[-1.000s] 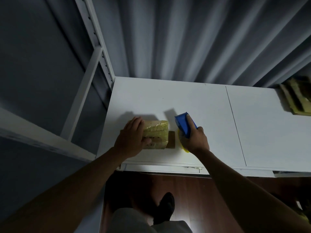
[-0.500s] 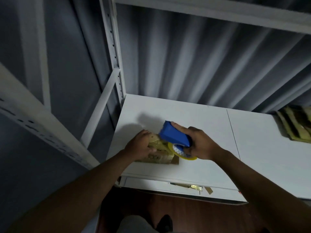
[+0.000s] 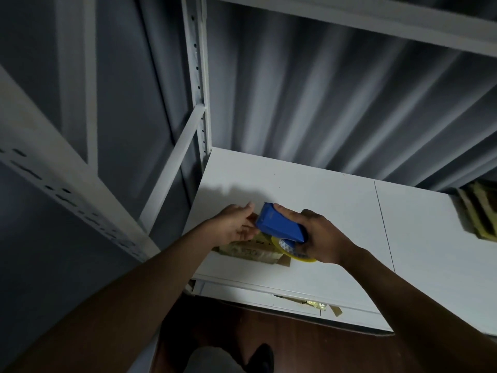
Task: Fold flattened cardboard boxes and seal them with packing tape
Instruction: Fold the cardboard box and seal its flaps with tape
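A small cardboard box (image 3: 250, 251) wrapped in glossy tape lies near the front left corner of the white table (image 3: 322, 200). My right hand (image 3: 321, 239) grips a blue tape dispenser (image 3: 279, 224) with a yellow-rimmed tape roll (image 3: 289, 247). It holds the dispenser tilted just above the box's right part. My left hand (image 3: 235, 224) hovers over the box with fingers extended, their tips at the dispenser's front end. Whether they hold any tape is hidden.
A stack of flattened cardboard (image 3: 481, 211) lies at the table's far right edge. White shelf uprights (image 3: 199, 76) stand at the table's left, with a grey curtain behind. Cardboard scraps (image 3: 317, 305) poke out under the table front. My shoe (image 3: 262, 358) rests on the wooden floor.
My left hand has lifted off the box and reached to the dispenser's front. My right hand carried the dispenser leftward over the box. The view has tilted upward.
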